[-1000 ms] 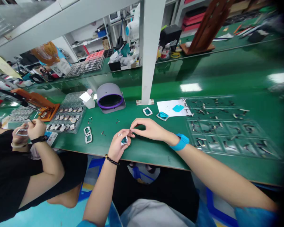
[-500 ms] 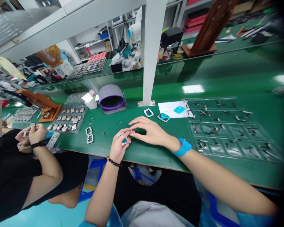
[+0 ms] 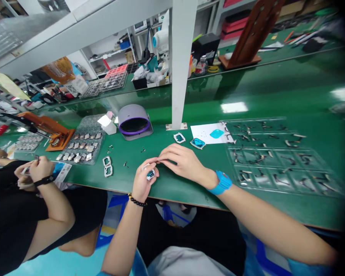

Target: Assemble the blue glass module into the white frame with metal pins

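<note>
Above the bench's front edge, my left hand (image 3: 141, 183) is closed round a small watch case (image 3: 151, 174) with a pale rim and a dark teal inside. My right hand (image 3: 185, 161) reaches in from the right, its thumb and fingertips pinched together beside the left fingertips; whatever they hold is too small to make out. Beyond the hands lie a pale watch frame (image 3: 179, 137) and another watch case with a bright blue face (image 3: 198, 143). Two joined-looking white frames (image 3: 107, 166) rest to the left, near tiny dark parts (image 3: 125, 164).
A clear tray of small flex-like parts (image 3: 287, 161) covers the right side. White paper (image 3: 198, 132) carries a blue sheet (image 3: 216, 133). A grey-purple device (image 3: 134, 120) stands by the white post (image 3: 178, 76). Left are a tray of metallic parts (image 3: 80, 147), an orange press (image 3: 50, 128) and a co-worker's hands (image 3: 40, 168).
My right fingers have drawn closer together at the tips beside the watch case. The case has tilted slightly in my left hand. The co-worker's hands have moved slightly left and down.
</note>
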Demonstrator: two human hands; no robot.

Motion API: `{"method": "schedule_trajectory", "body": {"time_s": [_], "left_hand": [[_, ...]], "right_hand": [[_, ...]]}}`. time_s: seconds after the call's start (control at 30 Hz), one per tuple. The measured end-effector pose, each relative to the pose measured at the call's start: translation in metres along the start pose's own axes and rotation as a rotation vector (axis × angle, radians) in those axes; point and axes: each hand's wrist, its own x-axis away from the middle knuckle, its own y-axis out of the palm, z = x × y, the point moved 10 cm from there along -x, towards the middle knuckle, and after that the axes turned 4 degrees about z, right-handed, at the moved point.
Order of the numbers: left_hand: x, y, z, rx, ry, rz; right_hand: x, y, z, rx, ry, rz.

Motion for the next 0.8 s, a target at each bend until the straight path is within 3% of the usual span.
{"method": "schedule_trajectory", "body": {"time_s": [0.1, 0.23, 0.37, 0.6, 0.8], "left_hand": [[-0.003, 0.005, 0.01, -0.084, 0.024, -0.035], [-0.019, 0.019, 0.021, -0.373, 0.007, -0.093], [-0.043, 0.048, 0.046, -0.631, 0.16, -0.146], [-0.08, 0.103, 0.045, -0.304, -0.018, -0.384], [-0.09, 0.102, 0.035, -0.19, 0.032, -0.381]], "right_hand": [[-0.003, -0.015, 0.007, -0.053, 0.084, 0.088], [0.004, -0.036, 0.051, -0.231, 0.465, 0.255], [0.016, -0.034, 0.09, -0.61, 0.736, 0.351], [0.017, -0.056, 0.113, -0.729, 0.79, 0.446], [0.018, -0.06, 0.111, -0.681, 0.801, 0.39]]}}
